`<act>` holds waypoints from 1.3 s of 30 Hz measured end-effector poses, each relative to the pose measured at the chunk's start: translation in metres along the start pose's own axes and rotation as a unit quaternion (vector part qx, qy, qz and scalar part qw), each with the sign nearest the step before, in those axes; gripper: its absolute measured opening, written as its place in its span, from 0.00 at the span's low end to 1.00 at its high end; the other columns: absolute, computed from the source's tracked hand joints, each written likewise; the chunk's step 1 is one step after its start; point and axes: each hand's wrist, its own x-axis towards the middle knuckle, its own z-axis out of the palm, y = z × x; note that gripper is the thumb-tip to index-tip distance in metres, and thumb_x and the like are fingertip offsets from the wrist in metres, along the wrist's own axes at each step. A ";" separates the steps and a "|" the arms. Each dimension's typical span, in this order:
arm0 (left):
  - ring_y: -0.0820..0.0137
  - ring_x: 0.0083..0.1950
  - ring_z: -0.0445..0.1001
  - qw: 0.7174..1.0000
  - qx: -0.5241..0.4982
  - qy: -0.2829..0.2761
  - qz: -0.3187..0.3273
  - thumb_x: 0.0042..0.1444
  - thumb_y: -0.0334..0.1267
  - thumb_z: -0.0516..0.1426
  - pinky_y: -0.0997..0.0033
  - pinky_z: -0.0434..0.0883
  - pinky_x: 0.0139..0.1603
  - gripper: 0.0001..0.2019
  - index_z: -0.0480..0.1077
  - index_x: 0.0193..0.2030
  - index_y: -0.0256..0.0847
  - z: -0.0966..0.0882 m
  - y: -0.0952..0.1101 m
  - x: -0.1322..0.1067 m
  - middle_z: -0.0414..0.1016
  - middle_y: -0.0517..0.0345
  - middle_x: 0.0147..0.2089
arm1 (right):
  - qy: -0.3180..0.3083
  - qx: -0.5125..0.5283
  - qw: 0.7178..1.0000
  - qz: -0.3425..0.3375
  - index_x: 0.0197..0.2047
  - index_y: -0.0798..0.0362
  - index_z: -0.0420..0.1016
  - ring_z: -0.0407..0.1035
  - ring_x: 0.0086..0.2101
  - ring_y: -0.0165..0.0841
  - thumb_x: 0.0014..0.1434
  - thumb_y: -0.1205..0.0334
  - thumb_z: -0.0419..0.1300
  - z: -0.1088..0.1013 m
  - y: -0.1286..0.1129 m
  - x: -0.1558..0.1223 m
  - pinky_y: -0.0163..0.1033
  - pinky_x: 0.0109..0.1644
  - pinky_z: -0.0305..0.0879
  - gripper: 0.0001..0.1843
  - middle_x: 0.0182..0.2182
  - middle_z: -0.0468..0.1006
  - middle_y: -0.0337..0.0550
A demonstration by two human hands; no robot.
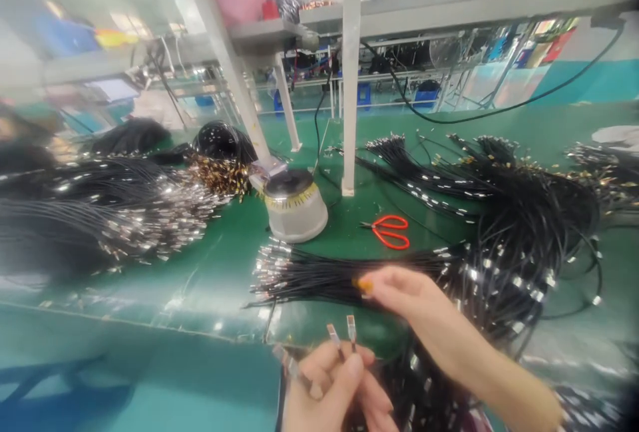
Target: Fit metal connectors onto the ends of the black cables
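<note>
My left hand (332, 385) is at the bottom centre, fingers closed around black cables with metal-tipped connectors (351, 329). Two connector ends stick up past its thumb, and another blurred one (289, 360) points out to the left. My right hand (399, 289) reaches in from the right above a bundle of black cables (319, 275). At its pinched fingertips is a small orange-yellow piece (366, 283), whose kind I cannot make out. The bundle lies across the green tabletop (219, 299), its silvery ends to the left.
Red-handled scissors (390, 231) lie beyond the bundle. A white round-based device with a black top (295, 206) stands at centre. Cable heaps lie left (124, 212) and right (534, 232). White shelf posts (351, 86) rise from the table, and a black cord (479, 116) hangs at right.
</note>
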 end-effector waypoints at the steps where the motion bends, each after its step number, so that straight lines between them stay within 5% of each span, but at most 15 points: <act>1: 0.68 0.17 0.75 1.000 -0.001 -0.004 0.001 0.47 0.48 0.67 0.77 0.69 0.17 0.16 0.74 0.31 0.35 0.003 0.001 -0.002 0.80 0.49 0.20 | 0.000 0.026 0.999 0.021 0.30 0.52 0.77 0.70 0.40 0.34 0.51 0.53 0.68 -0.001 0.006 -0.013 0.37 0.46 0.65 0.11 0.38 0.79 0.42; 7: 0.70 0.17 0.75 0.999 0.027 -0.001 0.018 0.52 0.44 0.64 0.78 0.69 0.17 0.13 0.73 0.31 0.35 0.010 0.001 -0.010 0.79 0.52 0.20 | -0.027 0.093 0.995 0.005 0.23 0.52 0.77 0.69 0.38 0.34 0.49 0.56 0.69 0.009 0.021 -0.039 0.37 0.44 0.64 0.11 0.38 0.74 0.41; 19: 0.71 0.16 0.73 0.998 0.050 0.024 0.015 0.55 0.41 0.62 0.77 0.69 0.17 0.12 0.69 0.26 0.35 0.018 0.005 -0.017 0.78 0.52 0.19 | -0.029 0.027 0.998 -0.041 0.24 0.53 0.76 0.69 0.39 0.37 0.50 0.62 0.67 0.011 0.015 -0.038 0.44 0.48 0.61 0.07 0.37 0.73 0.44; 39: 0.70 0.18 0.74 0.998 0.051 0.033 0.017 0.57 0.37 0.59 0.76 0.69 0.18 0.08 0.69 0.30 0.35 0.021 0.006 -0.021 0.78 0.53 0.20 | -0.023 0.012 0.999 -0.046 0.25 0.53 0.74 0.69 0.39 0.36 0.52 0.64 0.66 0.013 0.020 -0.035 0.42 0.46 0.63 0.07 0.37 0.74 0.43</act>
